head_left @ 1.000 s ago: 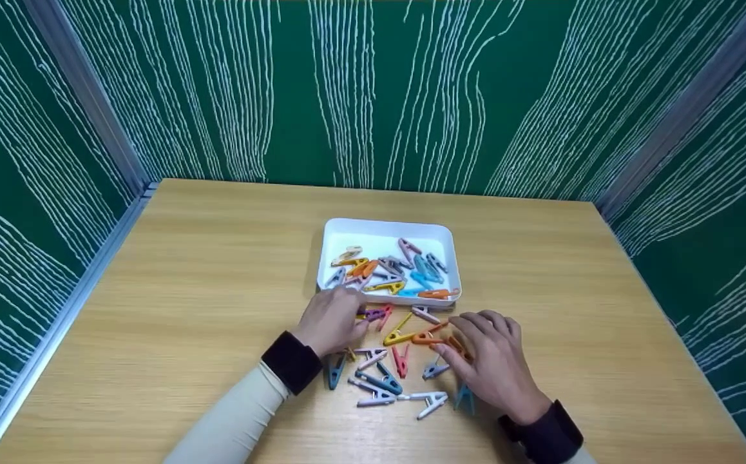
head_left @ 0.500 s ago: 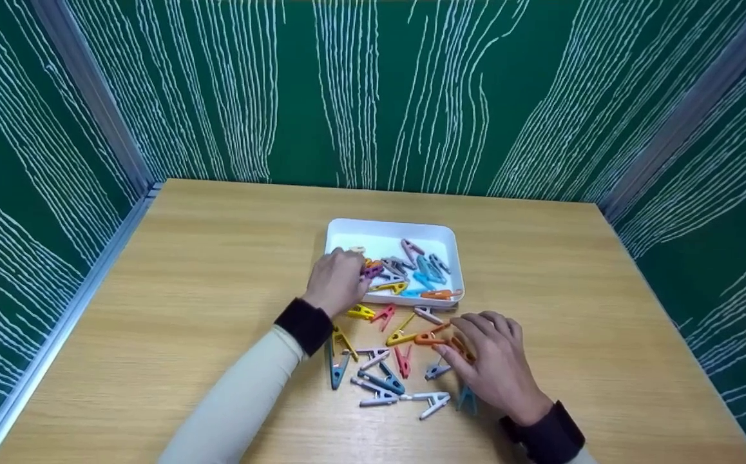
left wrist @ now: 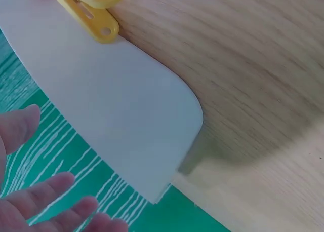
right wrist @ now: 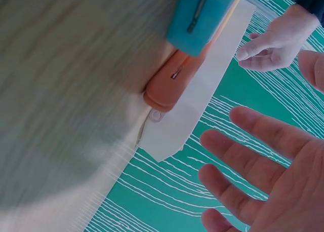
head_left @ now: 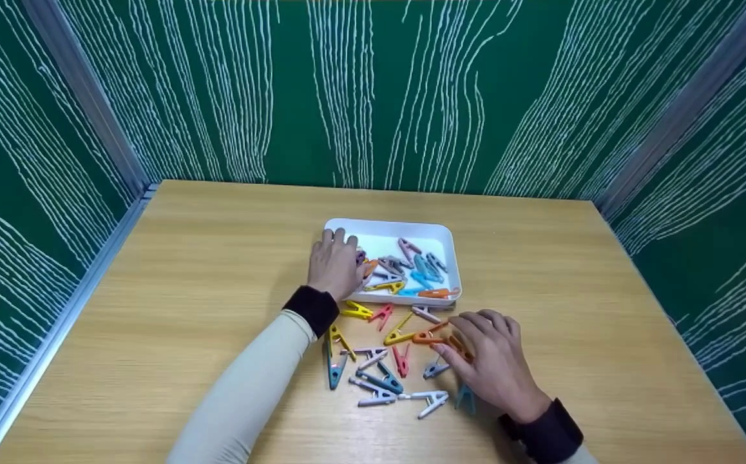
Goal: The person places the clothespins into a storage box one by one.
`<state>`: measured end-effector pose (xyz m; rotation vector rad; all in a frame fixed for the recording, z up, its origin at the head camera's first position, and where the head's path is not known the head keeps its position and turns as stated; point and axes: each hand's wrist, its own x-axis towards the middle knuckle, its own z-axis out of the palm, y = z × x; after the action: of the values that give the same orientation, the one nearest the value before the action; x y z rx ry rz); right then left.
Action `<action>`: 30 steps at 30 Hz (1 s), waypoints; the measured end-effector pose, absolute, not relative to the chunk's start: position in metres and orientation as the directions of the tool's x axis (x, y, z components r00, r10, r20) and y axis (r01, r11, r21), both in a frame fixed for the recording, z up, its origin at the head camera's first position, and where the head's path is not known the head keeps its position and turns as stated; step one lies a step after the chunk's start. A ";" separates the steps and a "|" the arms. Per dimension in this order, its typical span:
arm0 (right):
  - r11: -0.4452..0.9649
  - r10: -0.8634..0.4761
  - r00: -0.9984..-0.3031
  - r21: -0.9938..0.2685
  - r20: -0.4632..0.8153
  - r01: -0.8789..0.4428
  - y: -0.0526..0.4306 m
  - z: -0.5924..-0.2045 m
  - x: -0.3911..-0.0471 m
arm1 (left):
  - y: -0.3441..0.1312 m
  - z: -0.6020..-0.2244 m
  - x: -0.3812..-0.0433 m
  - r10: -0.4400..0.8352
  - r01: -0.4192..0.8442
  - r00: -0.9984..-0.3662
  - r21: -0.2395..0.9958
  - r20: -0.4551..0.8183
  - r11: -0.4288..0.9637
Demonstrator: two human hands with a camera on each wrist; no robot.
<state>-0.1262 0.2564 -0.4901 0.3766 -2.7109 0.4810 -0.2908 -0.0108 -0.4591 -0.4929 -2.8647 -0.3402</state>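
A purple clothespin (head_left: 360, 257) lies in the left part of the white tray (head_left: 399, 226), beside the person's left hand (head_left: 334, 265). That hand's fingers are spread wide; a low swing could bump the tray. The right hand (head_left: 494, 362) has fingers apart too (nothing in them); a nudge could knock the orange clothespin (head_left: 422, 338) away.

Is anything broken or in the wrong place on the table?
Nothing looks broken that I can see. The messiest bit is the loose pegs scattered on the table in front of the white tray: they point every which way, outside the tray. The pegs inside it are jumbled too.
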 end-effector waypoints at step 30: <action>0.904 -0.190 -0.907 -0.294 0.377 -0.311 0.257 -0.491 -0.129 | -0.052 -0.452 -0.214 0.286 0.389 -0.905 0.339 0.315 0.856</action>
<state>-0.1288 0.2569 -0.4907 0.3700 -2.7254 0.5009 -0.2142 -0.0524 -0.4524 -0.5147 -2.7780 -0.5856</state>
